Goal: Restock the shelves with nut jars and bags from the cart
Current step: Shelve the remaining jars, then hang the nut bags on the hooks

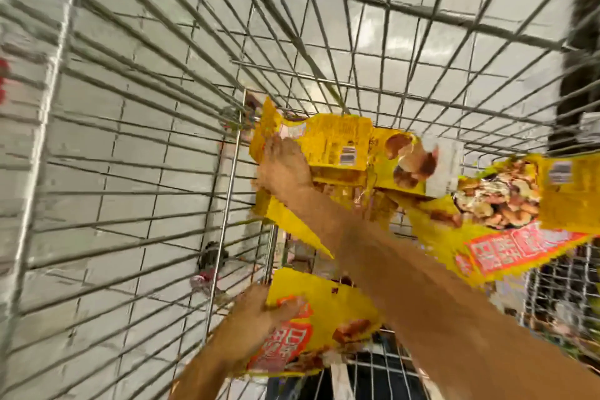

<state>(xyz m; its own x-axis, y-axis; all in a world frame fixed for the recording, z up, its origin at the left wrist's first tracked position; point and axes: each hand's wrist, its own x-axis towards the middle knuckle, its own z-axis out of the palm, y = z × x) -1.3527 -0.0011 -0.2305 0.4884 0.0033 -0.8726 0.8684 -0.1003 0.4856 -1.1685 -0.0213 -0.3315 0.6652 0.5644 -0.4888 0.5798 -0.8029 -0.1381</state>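
While I lean over the wire cart [146,127], my left hand [259,312] holds a yellow nut bag [337,312] by its left edge. The thumb is pressed over the red label on the front, so that grip is clamped on the bag. This bag is close to the cart's left wall, at its near end.

My right arm crosses above it, and my right hand [282,166] lies on the left end of the barcode bag [337,143]. That bag is pushed against the upright post in the cart's far left corner. My fingers rest over its upper left edge, but motion blur keeps me from telling whether they have closed on it.

Touching the barcode bag on its right is a cashew-print bag [412,162], and more yellow packaging is crumpled underneath both. Toward the cart's right wall a tilted bag [506,208] shows mixed nuts and a red label. Pale floor tiles [97,172] show through the wires.
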